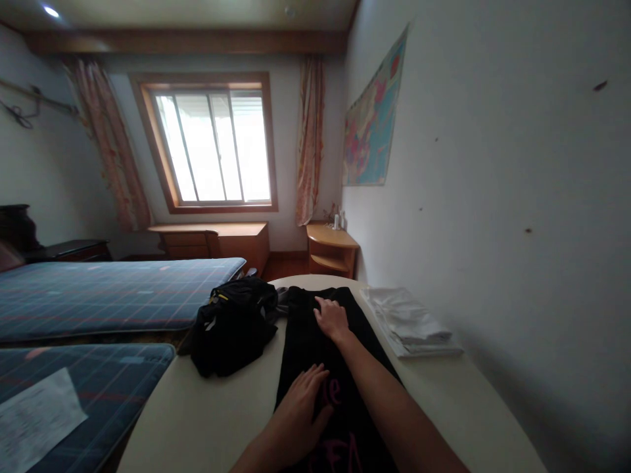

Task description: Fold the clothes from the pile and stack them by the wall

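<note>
A black garment [362,351] with pink lettering lies in a long folded strip on the pale table [236,420]; I cannot tell what kind of garment it is. My left hand [303,407] rests on its near part beside the lettering, fingers stretched out. Farther along the cloth, my right hand [331,316] lies near the far end with its fingers spread. Neither hand grips anything. Left of the strip sits a bunched black heap of cloth [234,335], with a bit of grey fabric beside it. White folded cloth [407,318] lies to the right.
Two beds with blue plaid mattresses [108,295] stand to the left, and a paper sheet [42,417] lies on the nearer one. A wall runs close along the table's right side. Beyond the table are a corner shelf [332,234] and a wooden desk [236,229].
</note>
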Demonstrator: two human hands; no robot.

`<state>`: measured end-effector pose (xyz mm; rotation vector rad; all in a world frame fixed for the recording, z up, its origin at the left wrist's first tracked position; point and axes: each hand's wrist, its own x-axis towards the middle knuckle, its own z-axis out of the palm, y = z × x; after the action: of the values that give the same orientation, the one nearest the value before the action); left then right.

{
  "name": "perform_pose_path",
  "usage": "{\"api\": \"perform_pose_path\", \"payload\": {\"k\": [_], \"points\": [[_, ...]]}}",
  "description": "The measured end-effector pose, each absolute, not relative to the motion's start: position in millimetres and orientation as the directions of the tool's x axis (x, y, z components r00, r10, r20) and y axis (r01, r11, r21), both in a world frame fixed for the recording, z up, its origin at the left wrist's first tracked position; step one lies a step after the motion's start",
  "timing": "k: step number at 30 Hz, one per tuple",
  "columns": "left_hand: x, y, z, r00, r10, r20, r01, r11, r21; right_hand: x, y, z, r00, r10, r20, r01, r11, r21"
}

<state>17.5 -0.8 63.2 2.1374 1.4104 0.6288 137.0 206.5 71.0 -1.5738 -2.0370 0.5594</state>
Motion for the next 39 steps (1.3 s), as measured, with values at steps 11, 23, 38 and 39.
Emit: {"api": "perform_pose_path", "payload": {"k": [11,23,38,39], "points": [[11.6,-3.4,75.0,0.287,0.954,0.093,0.768,-0.287,0.573,127.1,210.3,46.3,-0.114,0.992,-0.056,0.944,0.090,-0.318],[-3.6,-0.8,78.8,0.294,0.950,-0.100,0.838,-0.206,0.506,135.3,265.8,43.2,-0.055,0.999,-0.002,0.945,0.051,-0.324],[2.6,-38.3,107.3,0.294,0.952,-0.084,0.912,-0.254,0.321,185.4,171.5,60.8,-0.303,0.935,0.185,0.845,0.353,-0.401],[3.6,-43.0,111.5,0.316,0.941,-0.122,0.912,-0.266,0.311,184.8,163.2,58.4,-0.313,0.935,0.166,0.843,0.354,-0.406]]}}
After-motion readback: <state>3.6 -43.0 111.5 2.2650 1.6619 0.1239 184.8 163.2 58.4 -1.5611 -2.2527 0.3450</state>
